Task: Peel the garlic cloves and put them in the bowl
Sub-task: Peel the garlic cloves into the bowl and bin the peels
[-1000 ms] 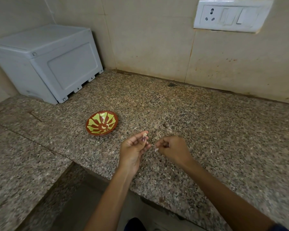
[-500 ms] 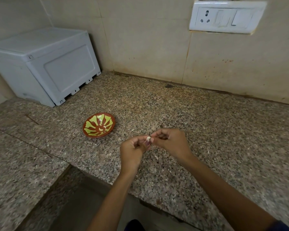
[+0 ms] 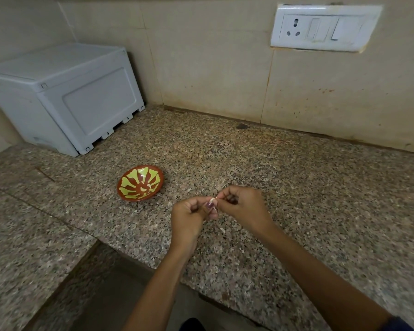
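Observation:
A small pale garlic clove [image 3: 214,203] sits between the fingertips of both hands, just above the granite counter [image 3: 308,199]. My left hand [image 3: 190,217] pinches it from the left with curled fingers. My right hand [image 3: 245,206] pinches it from the right, thumb and forefinger at its tip. The brown bowl [image 3: 141,183] with a yellow-green flower pattern stands on the counter to the left of my hands, with pale peeled pieces in it. A scrap of garlic skin [image 3: 222,230] lies on the counter under my hands.
A grey plastic box [image 3: 65,96] stands in the back left corner against the tiled wall. A white socket and switch plate [image 3: 323,27] is on the wall at the upper right. The counter's front edge steps back at the lower left.
My hands were apart a second ago, the left one holding the clove; they have come together and both now pinch it. The view has shifted slightly.

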